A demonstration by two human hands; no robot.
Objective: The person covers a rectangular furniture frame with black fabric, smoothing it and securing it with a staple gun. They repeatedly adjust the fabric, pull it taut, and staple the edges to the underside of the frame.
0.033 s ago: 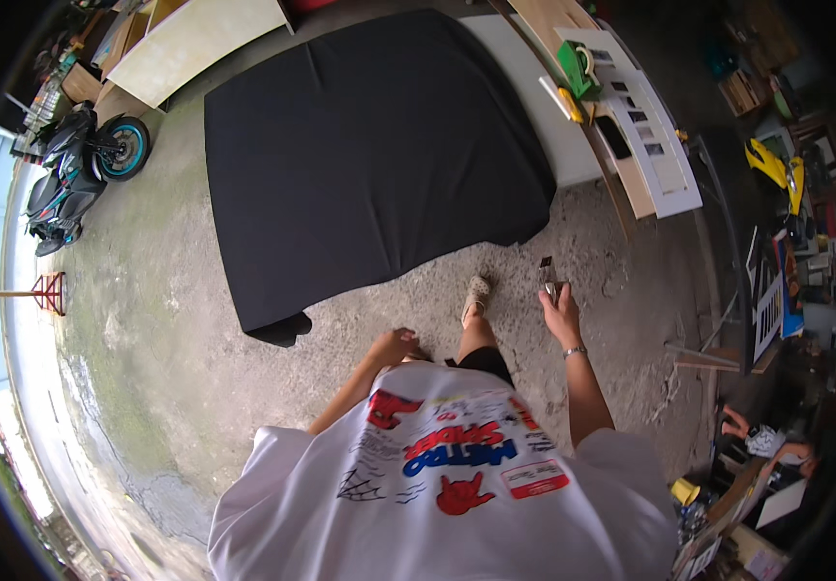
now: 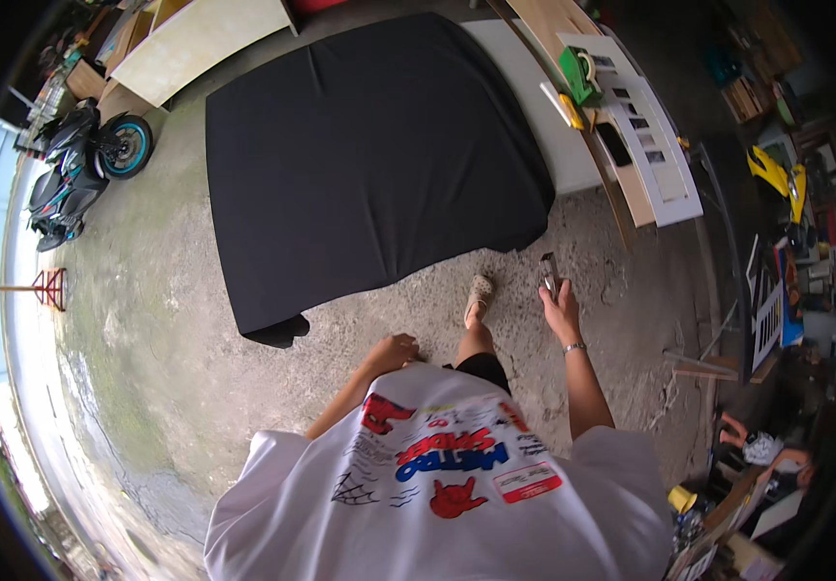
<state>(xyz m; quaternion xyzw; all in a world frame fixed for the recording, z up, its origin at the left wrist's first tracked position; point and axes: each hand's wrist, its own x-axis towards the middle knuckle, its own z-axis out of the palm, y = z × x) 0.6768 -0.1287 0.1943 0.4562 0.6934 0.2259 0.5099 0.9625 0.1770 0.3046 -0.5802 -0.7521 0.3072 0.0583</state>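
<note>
Relative to the earlier frame, the hand tool (image 2: pixel 549 271) presents a fuller outline in the right hand (image 2: pixel 560 310), and the left hand (image 2: pixel 392 351) sits slightly lower, its fingers less tightly curled; the whole view shifts marginally. Clock positions are read from the view's centre. The tool, silvery and compact, lies near 3 o'clock, its free end toward 12; the right fingers close about its near end. The left hand, between 6 and 7 o'clock, shows loosely bent fingers — the palm is hidden, so whether they hold anything cannot be told. The tool's sheen suggests a rigid, smooth, fairly sturdy body, best gripped at its near end. The black sheet (image 2: pixel 369 165), centred between 11 and 12 o'clock, overlaps a pale panel (image 2: pixel 568 165) between 1 and 2. Its creases suggest soft, limp material, light for its area — best held at two separated places along the near edge, since a single hold probably lets it sag.
</note>
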